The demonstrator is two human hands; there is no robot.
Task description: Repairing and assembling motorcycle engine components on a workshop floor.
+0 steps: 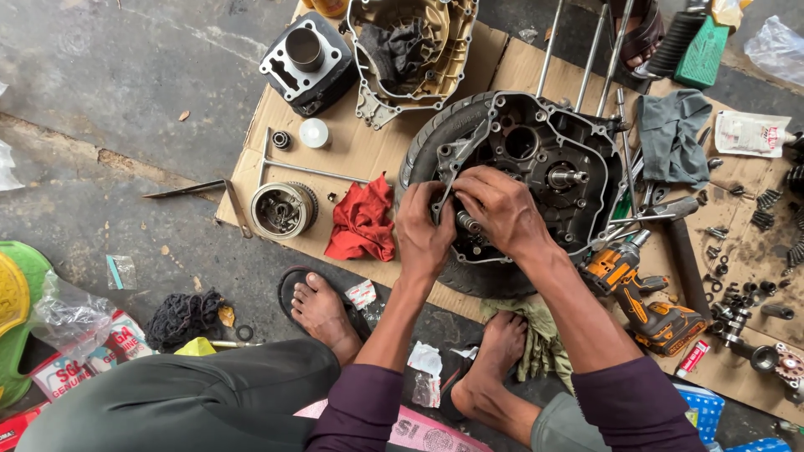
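Right now both our hands sit on the engine case (536, 167), which lies flat on a tyre (435, 142) on the cardboard (368, 151) spread over the floor. Left hand (421, 233) curls fingers around the case's near-left edge, beside a grey metal arm (456, 163) that slants up and away; we can't tell if that grip actually pinches anything. Right hand (502, 205) is palm-down over the middle, fingers bent onto a short gear shaft (467, 223) poking out just under them; whether they close on it is hidden.

Key relation: the shaft lies between the two hands, touching or just under the right fingers, so the right hand is nearer. Its long axis looks to stand up out of the case, tipped toward us and left. A second shaft stub (568, 177) sits to the right, apart from both hands.

Nearby: red rag (362, 219) left of the tyre, orange power driver (645, 297) right, cylinder block (308, 60) and gold cover (410, 50) at the far side.
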